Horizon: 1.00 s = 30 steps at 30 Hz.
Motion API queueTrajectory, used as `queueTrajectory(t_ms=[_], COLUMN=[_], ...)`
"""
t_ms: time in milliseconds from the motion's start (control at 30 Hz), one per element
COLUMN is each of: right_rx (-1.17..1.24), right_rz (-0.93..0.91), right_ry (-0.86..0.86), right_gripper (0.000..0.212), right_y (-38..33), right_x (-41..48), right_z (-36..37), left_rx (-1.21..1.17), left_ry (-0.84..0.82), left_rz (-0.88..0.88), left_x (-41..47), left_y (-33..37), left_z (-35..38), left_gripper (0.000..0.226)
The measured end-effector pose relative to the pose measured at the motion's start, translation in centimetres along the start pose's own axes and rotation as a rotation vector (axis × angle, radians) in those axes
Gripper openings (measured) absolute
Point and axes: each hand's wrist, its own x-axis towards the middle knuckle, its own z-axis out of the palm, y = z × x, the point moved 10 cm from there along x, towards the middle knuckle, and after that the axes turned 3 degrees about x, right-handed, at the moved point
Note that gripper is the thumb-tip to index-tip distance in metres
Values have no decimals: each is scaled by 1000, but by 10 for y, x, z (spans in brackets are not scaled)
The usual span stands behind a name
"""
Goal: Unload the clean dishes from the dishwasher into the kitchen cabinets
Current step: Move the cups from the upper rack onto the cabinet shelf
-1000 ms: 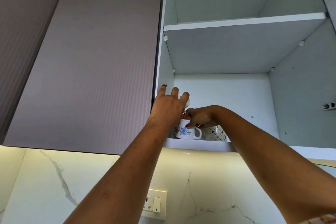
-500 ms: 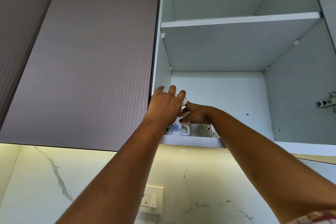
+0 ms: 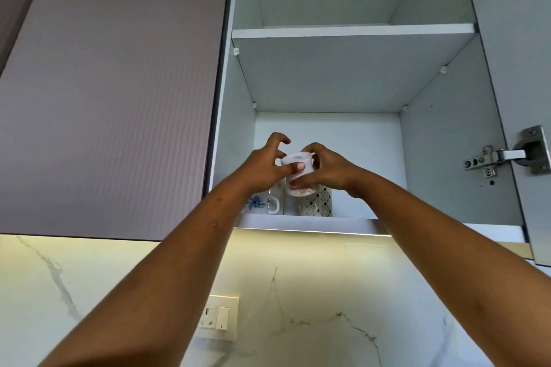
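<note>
Overhead, both hands meet on one white cup [image 3: 299, 161]. L: left hand [image 3: 264, 164] has its thumb pressed on the cup's side, fingers curled above and behind the rim. R: right hand [image 3: 326, 170] wraps the other side, thumb under the base. The cup is tilted and held in the air inside the open cabinet [image 3: 238, 134], above the lower shelf [image 3: 343, 223], w/ a floral mug [image 3: 261, 203] and a patterned mug [image 3: 318, 203] standing on the shelf just below it, side by side. Upper shelf [image 3: 351, 30] sits higher up. Hinge [image 3: 489, 159] at right, closed door [image 3: 113, 98] at left, switch plate [image 3: 219, 316] on the marble backsplash [image 3: 313, 292] underneath.
</note>
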Motion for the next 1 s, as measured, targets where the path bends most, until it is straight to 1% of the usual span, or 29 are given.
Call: queueTrajectory(t_ms=[33,100,167,233,267,367,467,600,800,867,1000], right_rx=[-67,-138,-144,-127,-99,49,123,136,226,232,231], right_rz=[40,130,208,242,246,267,286,269,303,312,319], right_ry=[12,58,87,47,9,-135,-250,-263,-306,-322,-327], right_gripper=[69,72,62,49,46,46,51,52,49,45,39], right_y=[9,26,38,42,42,36,31,26,30,30,28], right_x=[-1,-4,-6,-6,-5,-5,-5,0,-3,-4,-8], right_z=[-4,-14,-17,-12,-7,17,37,43,47,49,52], left_rx=[6,164,359,486,509,507,539,582,532,493,318], left_ry=[-14,-14,-31,-91,-114,-123,-117,-107,-135,-123,-16], left_rz=[-35,-113,-194,-239,-251,-274,-253,-226,-244,-253,-254], left_x=[0,1,0,0,-1,-1,-2,-4,-7,-9,-11], left_y=[-9,-32,-55,-70,-74,-78,-74,-70,-71,-71,-65], left_z=[5,9,11,18,20,21,19,18,19,17,3], left_gripper=[56,58,54,46,43,44,45,41,45,46,47])
